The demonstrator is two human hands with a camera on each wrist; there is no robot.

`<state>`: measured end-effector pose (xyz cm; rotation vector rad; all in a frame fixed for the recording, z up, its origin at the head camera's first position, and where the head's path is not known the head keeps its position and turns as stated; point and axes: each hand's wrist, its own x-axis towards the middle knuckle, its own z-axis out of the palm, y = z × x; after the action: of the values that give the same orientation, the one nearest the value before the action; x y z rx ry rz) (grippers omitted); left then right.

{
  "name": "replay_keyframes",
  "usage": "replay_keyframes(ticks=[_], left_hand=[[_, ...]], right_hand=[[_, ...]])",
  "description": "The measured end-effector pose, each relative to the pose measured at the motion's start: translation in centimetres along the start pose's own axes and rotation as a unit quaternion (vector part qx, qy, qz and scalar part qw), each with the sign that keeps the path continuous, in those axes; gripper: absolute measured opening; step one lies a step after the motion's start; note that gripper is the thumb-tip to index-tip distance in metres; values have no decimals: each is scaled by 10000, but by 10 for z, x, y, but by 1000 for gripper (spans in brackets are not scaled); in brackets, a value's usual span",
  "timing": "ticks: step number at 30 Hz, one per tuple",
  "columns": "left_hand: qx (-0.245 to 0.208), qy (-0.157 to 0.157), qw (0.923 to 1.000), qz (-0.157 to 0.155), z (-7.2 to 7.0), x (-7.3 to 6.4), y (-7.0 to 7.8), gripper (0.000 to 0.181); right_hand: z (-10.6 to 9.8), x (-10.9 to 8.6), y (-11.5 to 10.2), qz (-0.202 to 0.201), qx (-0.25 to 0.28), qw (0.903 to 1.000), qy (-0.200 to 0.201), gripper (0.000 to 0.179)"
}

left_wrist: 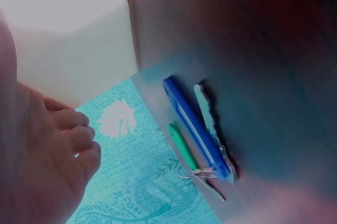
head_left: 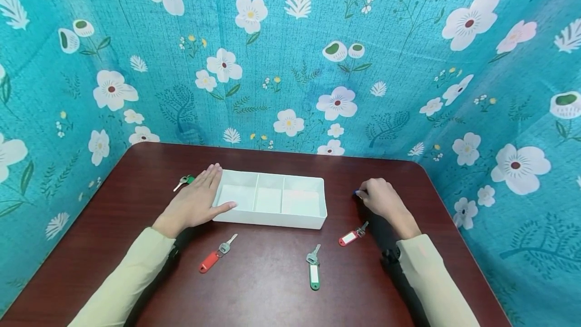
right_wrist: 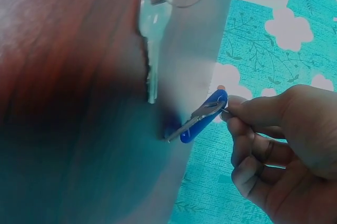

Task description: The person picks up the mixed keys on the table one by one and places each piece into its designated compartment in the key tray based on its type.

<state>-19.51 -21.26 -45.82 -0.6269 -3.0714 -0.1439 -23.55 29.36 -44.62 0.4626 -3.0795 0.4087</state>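
Tray (head_left: 272,219): white, divided into three compartments, placed at the centre of the head view.
Left hand (head_left: 195,198): laid with straight fingers along the tray's left end, thumb spread across its front corner; nothing is grasped.
Right hand (head_left: 385,198): a blue-tagged key (right_wrist: 199,125) is pinched at its ring end between thumb and finger, right of centre in the head view, apart from the tray; whether its tip is touching the table (head_left: 258,291) cannot be told.
Keys by the left wrist: a green-tagged key (head_left: 184,180) is seen left of the tray in the head view; a second blue-tagged key (left_wrist: 192,124) is shown just beside it, right of centre in the left wrist view.
Keys in front: a red-tagged key (head_left: 210,261) is set at lower left, a labelled green tag with key (head_left: 314,275) at lower centre, a labelled red tag with key (head_left: 348,238) right of centre.
Backdrop: flowered turquoise cloth (head_left: 272,79) is hung across the upper frame.
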Motion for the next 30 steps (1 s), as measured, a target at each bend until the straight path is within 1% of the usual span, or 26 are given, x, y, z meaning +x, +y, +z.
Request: replay_keyframes(ticks=[8, 16, 24, 30], left_hand=[[-230, -56, 9997, -56, 0, -1, 1, 110], [-233, -23, 9997, -40, 2, 0, -1, 110], [-290, -94, 9995, -104, 3, 0, -2, 112], [-399, -81, 9991, -121, 3, -1, 0, 113]], right_hand=[[-5, 0, -8, -51, -123, 9999, 67, 15], [-14, -1, -18, -60, -85, 9998, 164, 14], [-19, 0, -24, -42, 166, 9996, 231, 14], [-21, 1, -26, -20, 320, 9994, 159, 15]])
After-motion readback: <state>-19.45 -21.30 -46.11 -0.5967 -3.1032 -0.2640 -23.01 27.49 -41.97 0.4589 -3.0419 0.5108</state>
